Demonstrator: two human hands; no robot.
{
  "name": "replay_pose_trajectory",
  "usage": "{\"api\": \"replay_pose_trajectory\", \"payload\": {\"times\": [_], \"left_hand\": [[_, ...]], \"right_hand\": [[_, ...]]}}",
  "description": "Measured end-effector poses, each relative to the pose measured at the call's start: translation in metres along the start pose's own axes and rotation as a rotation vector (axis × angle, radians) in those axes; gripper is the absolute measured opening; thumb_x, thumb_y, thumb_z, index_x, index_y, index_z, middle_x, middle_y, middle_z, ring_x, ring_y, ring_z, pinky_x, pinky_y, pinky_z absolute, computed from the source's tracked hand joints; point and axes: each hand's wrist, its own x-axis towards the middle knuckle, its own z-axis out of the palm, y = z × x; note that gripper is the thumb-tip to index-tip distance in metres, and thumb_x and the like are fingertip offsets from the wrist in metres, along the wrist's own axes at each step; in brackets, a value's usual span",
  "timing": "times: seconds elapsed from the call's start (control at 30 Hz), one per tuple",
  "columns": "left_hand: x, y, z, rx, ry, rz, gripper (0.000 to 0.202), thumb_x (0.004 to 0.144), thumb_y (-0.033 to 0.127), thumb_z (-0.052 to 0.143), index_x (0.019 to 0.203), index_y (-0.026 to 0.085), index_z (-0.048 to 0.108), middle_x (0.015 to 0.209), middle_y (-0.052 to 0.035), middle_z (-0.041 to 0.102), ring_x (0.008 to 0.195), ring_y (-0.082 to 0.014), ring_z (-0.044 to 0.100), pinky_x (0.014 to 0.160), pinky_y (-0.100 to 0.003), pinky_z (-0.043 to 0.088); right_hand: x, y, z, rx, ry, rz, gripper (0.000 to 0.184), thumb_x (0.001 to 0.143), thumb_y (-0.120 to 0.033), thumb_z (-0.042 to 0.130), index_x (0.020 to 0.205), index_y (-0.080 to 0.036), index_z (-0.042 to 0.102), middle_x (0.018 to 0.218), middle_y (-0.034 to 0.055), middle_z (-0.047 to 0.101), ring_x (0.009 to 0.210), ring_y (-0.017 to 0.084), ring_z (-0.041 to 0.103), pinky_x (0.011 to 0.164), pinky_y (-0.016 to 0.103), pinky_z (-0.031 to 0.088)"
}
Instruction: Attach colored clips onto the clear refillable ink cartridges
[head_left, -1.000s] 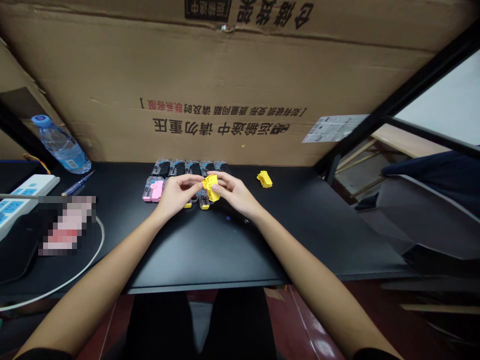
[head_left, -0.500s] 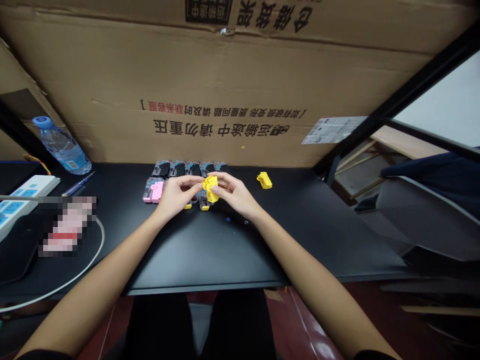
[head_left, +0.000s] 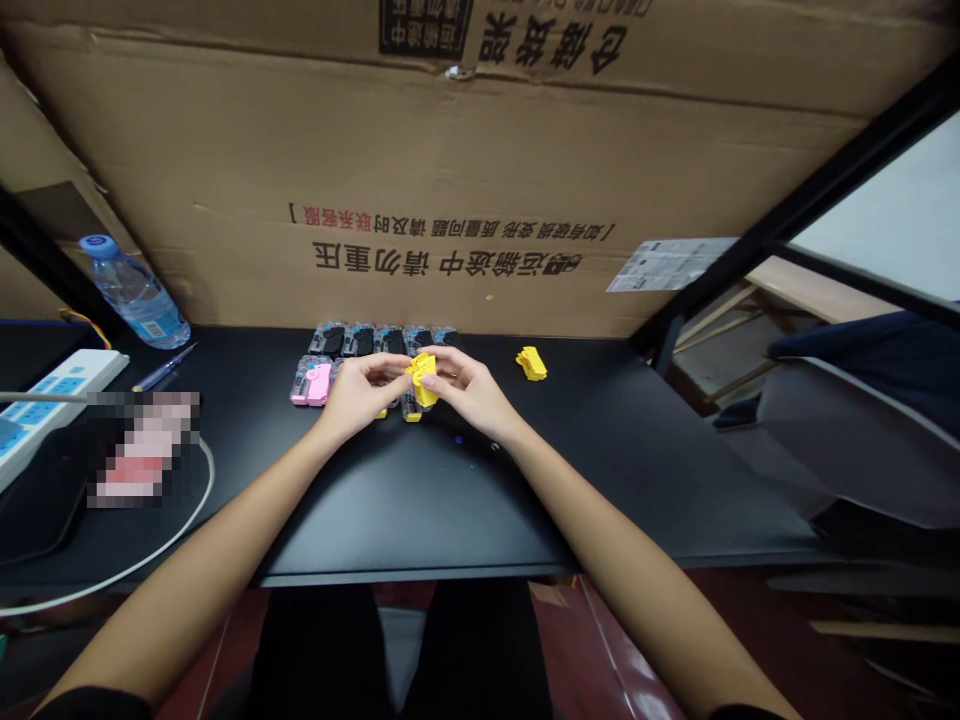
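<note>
Between my hands, above the black table, is a small yellow plastic piece (head_left: pixel 425 385) whose exact kind I cannot make out. My right hand (head_left: pixel 474 393) grips its right side between thumb and fingers. My left hand (head_left: pixel 361 393) pinches at its left edge, thumb and fingertips touching it. Just behind and below my hands lie several small clear-cased units with black parts (head_left: pixel 360 339), set in a row. One unit with a pink part (head_left: pixel 318 384) lies left of my left hand. Farther right rests another yellow plastic piece (head_left: pixel 532 364). My hands partly cover the front units.
A large cardboard sheet (head_left: pixel 420 150) stands along the back of the black table (head_left: pixel 420 520). At left are a water bottle (head_left: pixel 139 295), a pen (head_left: pixel 165 368), a white power strip (head_left: pixel 60 400) and a white cable (head_left: pixel 202 490). A small blue bit (head_left: pixel 459 440) lies before my right hand.
The whole view has shifted slightly. My left fingertips and thumb sit a little closer over the yellow piece, and both hands still hold it in about the same place.
</note>
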Motion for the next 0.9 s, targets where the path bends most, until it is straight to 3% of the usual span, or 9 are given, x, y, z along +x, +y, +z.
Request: {"api": "replay_pose_trajectory", "payload": {"times": [0.13, 0.4, 0.57, 0.73, 0.83, 0.9], "left_hand": [[0.001, -0.006, 0.001, 0.003, 0.018, 0.006, 0.046, 0.072, 0.044, 0.094, 0.106, 0.015, 0.083, 0.096, -0.0107, 0.086, 0.086, -0.0243, 0.082, 0.082, -0.035, 0.066], [0.005, -0.019, -0.003, 0.135, 0.013, 0.085, 0.027, 0.084, 0.036, 0.082, 0.103, 0.017, 0.082, 0.095, -0.0086, 0.085, 0.085, -0.0215, 0.081, 0.079, -0.031, 0.064], [0.003, -0.013, -0.003, 0.193, -0.026, 0.127, 0.023, 0.090, 0.036, 0.077, 0.105, 0.019, 0.082, 0.098, -0.0069, 0.086, 0.089, -0.0213, 0.082, 0.082, -0.032, 0.064], [0.000, -0.002, -0.003, 0.320, 0.033, 0.149, 0.022, 0.096, 0.034, 0.069, 0.108, 0.020, 0.081, 0.101, -0.0057, 0.086, 0.089, -0.0202, 0.080, 0.076, -0.031, 0.061], [0.000, 0.000, -0.006, 0.390, 0.039, 0.150, 0.019, 0.095, 0.030, 0.067, 0.104, 0.022, 0.081, 0.097, -0.0035, 0.085, 0.084, -0.0184, 0.078, 0.072, -0.029, 0.058], [0.001, -0.001, -0.007, 0.422, 0.031, 0.155, 0.018, 0.094, 0.029, 0.066, 0.103, 0.022, 0.081, 0.093, -0.0022, 0.085, 0.081, -0.0177, 0.077, 0.070, -0.029, 0.056]], "right_hand": [[-0.002, -0.001, 0.004, -0.013, -0.008, 0.004, 0.051, 0.088, -0.047, 0.086, 0.130, -0.025, 0.069, 0.112, 0.0059, 0.076, 0.094, 0.021, 0.077, 0.091, 0.041, 0.066], [-0.006, -0.002, 0.009, -0.077, -0.013, -0.046, 0.047, 0.089, -0.044, 0.085, 0.129, -0.025, 0.068, 0.112, 0.0066, 0.077, 0.101, 0.022, 0.077, 0.096, 0.042, 0.065], [-0.005, -0.004, 0.008, -0.072, -0.005, -0.029, 0.045, 0.088, -0.047, 0.085, 0.123, -0.024, 0.070, 0.115, 0.0079, 0.080, 0.103, 0.024, 0.078, 0.099, 0.045, 0.064], [0.003, -0.006, -0.024, -0.162, 0.192, -0.051, 0.036, 0.088, -0.050, 0.081, 0.107, -0.023, 0.065, 0.108, 0.0078, 0.080, 0.094, 0.023, 0.077, 0.089, 0.041, 0.064], [0.007, -0.002, -0.050, -0.181, 0.314, -0.031, 0.034, 0.093, -0.049, 0.069, 0.112, -0.027, 0.052, 0.097, 0.0034, 0.077, 0.076, 0.019, 0.072, 0.067, 0.033, 0.058], [0.007, 0.003, -0.064, -0.295, 0.313, 0.008, 0.030, 0.096, -0.045, 0.061, 0.115, -0.028, 0.047, 0.087, 0.0000, 0.073, 0.069, 0.018, 0.067, 0.062, 0.030, 0.053]]}}
